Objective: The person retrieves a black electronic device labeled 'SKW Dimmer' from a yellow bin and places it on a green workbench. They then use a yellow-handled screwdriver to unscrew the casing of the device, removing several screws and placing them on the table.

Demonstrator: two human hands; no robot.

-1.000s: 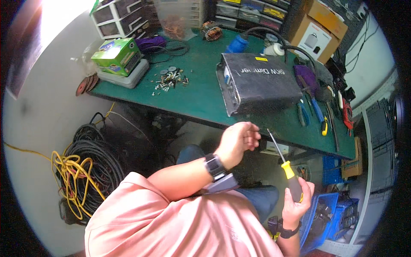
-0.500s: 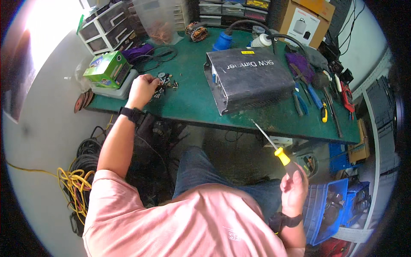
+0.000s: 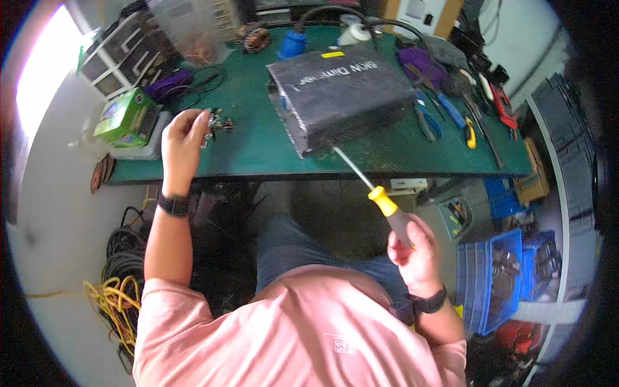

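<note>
I am reaching my left hand (image 3: 182, 138) across the green workbench (image 3: 258, 145) to a small pile of loose screws (image 3: 218, 122); my fingers are curled loosely over its near edge — whether they are pinching one I cannot tell; my right hand (image 3: 412, 248) is wrapped tight around a yellow-collared screwdriver (image 3: 377, 197), its tip hovering at the front corner of a black metal box (image 3: 338, 93). Since I am attending to the screws, that tip could be drifting and scraping the box; a careless sweep could be knocking screws off the bench edge into the cable coils (image 3: 119, 284) below.
</note>
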